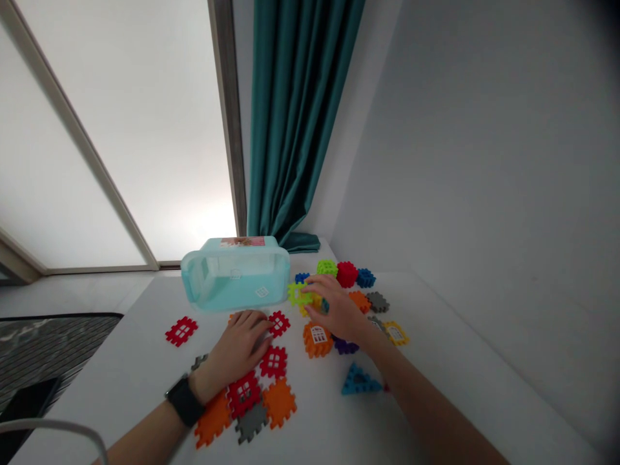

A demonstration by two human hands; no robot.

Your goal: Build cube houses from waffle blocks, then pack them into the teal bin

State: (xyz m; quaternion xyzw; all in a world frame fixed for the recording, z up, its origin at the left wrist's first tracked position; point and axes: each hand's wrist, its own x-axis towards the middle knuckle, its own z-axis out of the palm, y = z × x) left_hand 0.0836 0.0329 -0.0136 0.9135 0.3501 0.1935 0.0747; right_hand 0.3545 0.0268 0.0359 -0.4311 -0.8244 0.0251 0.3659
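Observation:
My right hand (335, 309) pinches a yellow-green waffle block (299, 294) just right of a pale blue plastic box (235, 279) that lies on its side, its open mouth facing me. My left hand (238, 349), with a black watch at the wrist, rests palm down with its fingers curled over flat pieces on the white table (135, 361); what lies under the fingers is hidden. Red window tiles (274, 361), orange tiles (278, 402) and a grey tile (252, 423) lie by my left wrist. An orange block (318, 340) sits between my hands.
More blocks lie behind my right hand: green (327, 267), red (347, 274), blue (365, 278). A blue triangle (358, 381) and a lone red tile (181, 330) lie apart. A teal curtain (295, 123) hangs behind; a wall runs along the right; a black phone (29, 400) lies at the left.

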